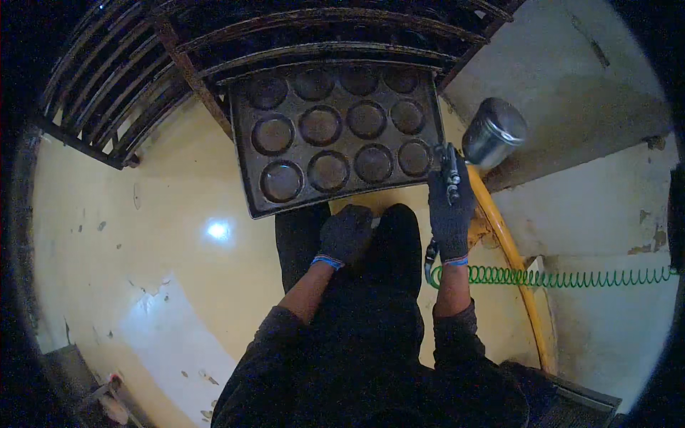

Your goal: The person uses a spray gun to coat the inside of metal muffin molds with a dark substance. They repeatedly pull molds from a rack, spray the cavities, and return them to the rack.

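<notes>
A dark metal baking tray (pixel 342 142) with rows of round wells juts out of a rack. At its right front corner my gloved right hand (pixel 452 208) grips a spray gun (pixel 451 174) with a shiny metal cup (pixel 495 131). A green coiled air hose (pixel 535 276) runs from below this hand to the right. Just below the tray's front edge is my gloved left hand (pixel 347 232), over my lap, with its fingers curled; whether anything is inside them is hidden.
The rack (pixel 187 80) of dark metal rails spans the top, with another slatted rack section (pixel 115 85) at upper left. A yellow pipe or hose (pixel 503 230) curves down beside the worn wall (pixel 594 208) on the right. Dark objects lie at both lower corners.
</notes>
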`<state>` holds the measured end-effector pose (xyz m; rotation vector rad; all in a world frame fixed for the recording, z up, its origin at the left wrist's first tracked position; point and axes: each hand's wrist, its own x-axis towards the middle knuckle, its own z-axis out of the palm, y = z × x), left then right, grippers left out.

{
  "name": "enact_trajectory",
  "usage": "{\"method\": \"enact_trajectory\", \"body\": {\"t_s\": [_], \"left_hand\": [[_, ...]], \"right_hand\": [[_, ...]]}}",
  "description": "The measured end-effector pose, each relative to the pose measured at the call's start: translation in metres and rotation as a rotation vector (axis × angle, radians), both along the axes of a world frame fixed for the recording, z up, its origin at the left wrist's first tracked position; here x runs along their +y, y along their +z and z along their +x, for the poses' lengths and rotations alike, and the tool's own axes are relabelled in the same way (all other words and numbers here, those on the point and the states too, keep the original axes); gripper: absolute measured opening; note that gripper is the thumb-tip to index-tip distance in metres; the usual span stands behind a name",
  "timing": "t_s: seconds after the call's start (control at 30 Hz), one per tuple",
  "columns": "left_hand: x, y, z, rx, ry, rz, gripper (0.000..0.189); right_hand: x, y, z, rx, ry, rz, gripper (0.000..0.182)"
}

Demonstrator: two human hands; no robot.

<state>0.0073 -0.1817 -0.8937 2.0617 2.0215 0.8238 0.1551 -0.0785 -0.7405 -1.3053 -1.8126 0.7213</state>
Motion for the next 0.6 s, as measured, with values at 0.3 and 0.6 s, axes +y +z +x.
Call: {"method": "enact_trajectory", "body": {"t_s": [0.3, 0.6], "left_hand": [[0.003, -0.001, -0.004, -0.009, -0.011, 0.057, 0.029], [0.008, 0.043, -0.006, -0.211, 0.083, -0.186, 0.027]], "right_hand": [[-0.034, 0.001, 0.005, 0.218, 0.235, -0.324, 0.041], [-0.063, 0.020, 0.009, 0.038, 0.461, -0.423, 0.048]]}}
